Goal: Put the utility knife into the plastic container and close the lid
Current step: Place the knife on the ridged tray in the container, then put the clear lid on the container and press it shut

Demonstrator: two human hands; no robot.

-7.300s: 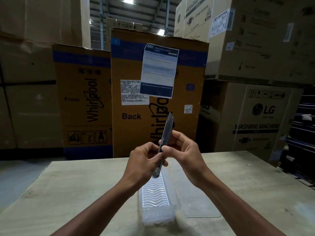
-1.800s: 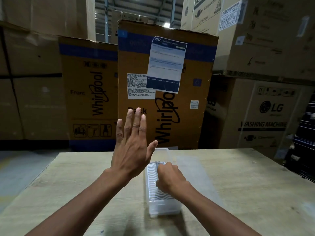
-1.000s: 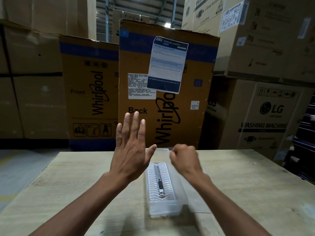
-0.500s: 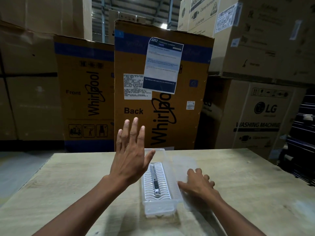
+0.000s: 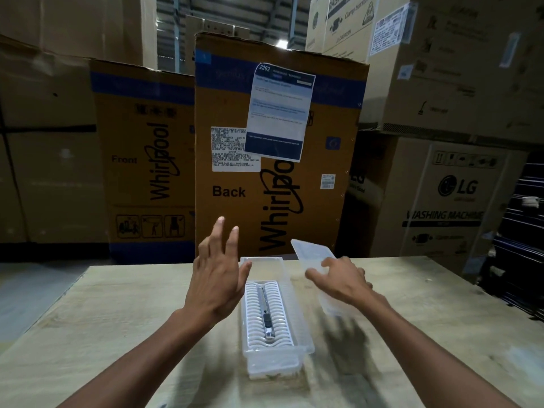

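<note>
Knife (image 5: 266, 312) lies lengthwise inside the open container (image 5: 272, 353), on its ribbed white insert, blade end pointing away from the person. Same spot as half a second ago.

Change since then: the lid (image 5: 316, 262) is off the table (image 5: 103, 313). Half a second ago it lay flat beside the container with the right hand pressed on it; now the right hand (image 5: 343, 282) has it pinched, fingers on top, and it rides tilted in the air to the right of the container, far end raised toward the cartons. The near end blurs below the wrist; the thumb is hidden, so the grip underneath cannot be made out.

Left hand (image 5: 219, 279) is open, fingers spread and pointing up, palm turned toward the container, hovering just left of its rim and holding nothing. It sits a little lower and closer to the container than before. No contact visible.

Container not yet covered. Whirlpool box (image 5: 282, 142) stands behind the table.
</note>
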